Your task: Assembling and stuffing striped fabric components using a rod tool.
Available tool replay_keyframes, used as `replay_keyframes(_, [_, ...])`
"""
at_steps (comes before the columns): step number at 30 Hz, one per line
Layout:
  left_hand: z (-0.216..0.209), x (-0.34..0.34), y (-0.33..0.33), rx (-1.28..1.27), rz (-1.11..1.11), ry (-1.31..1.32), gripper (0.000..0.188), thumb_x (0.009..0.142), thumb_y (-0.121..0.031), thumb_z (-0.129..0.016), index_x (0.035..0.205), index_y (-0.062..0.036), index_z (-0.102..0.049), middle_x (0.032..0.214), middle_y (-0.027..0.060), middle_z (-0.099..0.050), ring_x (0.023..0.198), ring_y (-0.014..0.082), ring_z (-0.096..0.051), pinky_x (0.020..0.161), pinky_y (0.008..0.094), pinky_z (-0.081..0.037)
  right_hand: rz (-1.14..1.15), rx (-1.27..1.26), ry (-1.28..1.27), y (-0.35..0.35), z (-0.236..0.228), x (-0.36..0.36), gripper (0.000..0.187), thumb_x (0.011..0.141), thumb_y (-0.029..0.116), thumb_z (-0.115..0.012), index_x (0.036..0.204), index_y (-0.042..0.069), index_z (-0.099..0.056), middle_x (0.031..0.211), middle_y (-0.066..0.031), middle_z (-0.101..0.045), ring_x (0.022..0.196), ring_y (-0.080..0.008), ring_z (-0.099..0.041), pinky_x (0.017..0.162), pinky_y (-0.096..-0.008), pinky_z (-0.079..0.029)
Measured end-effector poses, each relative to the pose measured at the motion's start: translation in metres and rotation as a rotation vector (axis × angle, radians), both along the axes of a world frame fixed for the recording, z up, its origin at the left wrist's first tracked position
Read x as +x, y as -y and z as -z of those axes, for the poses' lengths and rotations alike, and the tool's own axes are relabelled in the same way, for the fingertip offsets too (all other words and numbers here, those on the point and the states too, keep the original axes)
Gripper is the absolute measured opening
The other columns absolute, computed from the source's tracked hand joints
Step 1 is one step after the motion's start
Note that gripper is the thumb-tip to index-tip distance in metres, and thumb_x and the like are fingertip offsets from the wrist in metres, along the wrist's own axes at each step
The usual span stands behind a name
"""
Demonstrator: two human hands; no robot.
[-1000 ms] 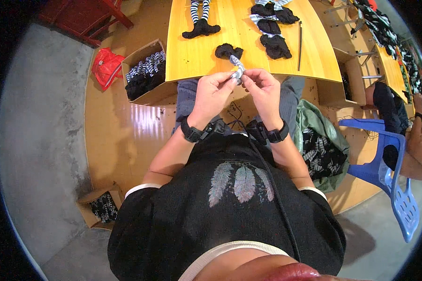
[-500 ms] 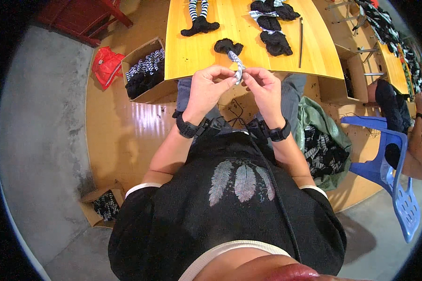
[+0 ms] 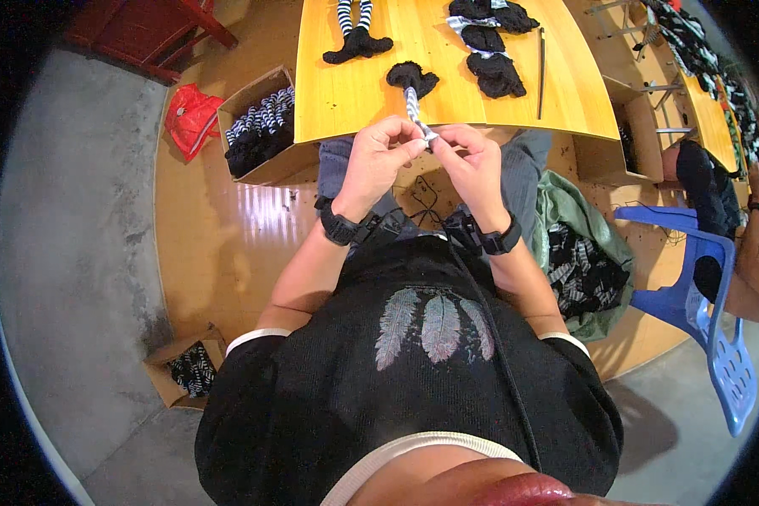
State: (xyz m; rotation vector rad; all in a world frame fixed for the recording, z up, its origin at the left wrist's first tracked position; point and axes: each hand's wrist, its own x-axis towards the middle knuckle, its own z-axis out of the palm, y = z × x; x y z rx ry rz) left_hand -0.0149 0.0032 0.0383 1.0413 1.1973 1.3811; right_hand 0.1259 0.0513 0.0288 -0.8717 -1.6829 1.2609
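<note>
Both my hands meet at the table's near edge, pinching the end of a striped fabric tube [image 3: 412,104]. The tube is white and grey-black, and its far part is a black fuzzy piece [image 3: 412,78] lying on the yellow table [image 3: 447,110]. My left hand [image 3: 383,158] grips the end between thumb and forefinger. Close beside it, my right hand [image 3: 471,160] pinches the same end. Farther left lies a pair of striped legs with black feet [image 3: 357,45]. To the right rest several black fuzzy pieces with pale striped parts [image 3: 495,74].
A thin dark stick [image 3: 541,74] lies at the table's right. Left stands a cardboard box [image 3: 270,169] of striped pieces, beside a red bag [image 3: 191,121]. A green sack [image 3: 594,221] and blue plastic chair [image 3: 728,371] stand right, near another person's arm [image 3: 746,274].
The striped tube has straightened between the black piece and my fingers. My hands have shifted slightly, still pinching its end.
</note>
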Motion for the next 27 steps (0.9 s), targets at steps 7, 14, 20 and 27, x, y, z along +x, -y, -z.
replay_keyframes(7, [0.007, 0.006, -0.003, 0.032, 0.041, -0.02, 0.005, 0.078, -0.006, -0.058, 0.079, -0.0036, -0.053, 0.076, -0.0035, -0.051, 0.066, 0.0034, -0.046, 0.059, 0.0162, -0.037, 0.153, 0.007, -0.158, -0.002, 0.005, -0.008, 0.018, 0.069, -0.004, -0.057, 0.087, -0.001, -0.057, 0.079, -0.0047, -0.061, 0.071, -0.0093, -0.055, 0.063, -0.0204, -0.043])
replay_keyframes(14, [0.003, 0.006, -0.003, -0.005, -0.041, -0.286, 0.013, 0.072, -0.008, -0.066, 0.077, -0.0035, -0.055, 0.071, -0.0033, -0.053, 0.063, 0.0027, -0.047, 0.056, 0.0161, -0.037, 0.086, -0.061, -0.163, -0.003, 0.003, -0.006, 0.02, 0.068, -0.007, -0.058, 0.087, -0.001, -0.058, 0.081, -0.004, -0.061, 0.073, -0.0084, -0.056, 0.066, -0.0209, -0.045])
replay_keyframes(20, [0.0, 0.007, -0.002, 0.099, -0.105, -0.466, 0.013, 0.068, -0.006, -0.065, 0.072, 0.0006, -0.055, 0.068, 0.0049, -0.056, 0.057, 0.01, -0.052, 0.053, 0.0222, -0.041, 0.098, -0.046, -0.147, -0.004, 0.008, -0.004, 0.017, 0.069, -0.004, -0.059, 0.085, 0.0, -0.059, 0.08, -0.0037, -0.062, 0.072, -0.0078, -0.056, 0.063, -0.0203, -0.044])
replay_keyframes(27, [-0.007, 0.014, 0.003, 0.19, -0.236, -0.753, 0.019, 0.063, -0.006, -0.066, 0.078, 0.0001, -0.056, 0.071, 0.0114, -0.055, 0.061, 0.0222, -0.055, 0.055, 0.0296, -0.044, 0.094, -0.024, -0.084, 0.003, 0.0, -0.006, 0.017, 0.072, -0.004, -0.058, 0.088, 0.0, -0.059, 0.08, -0.0051, -0.062, 0.07, -0.0081, -0.057, 0.061, -0.0194, -0.044])
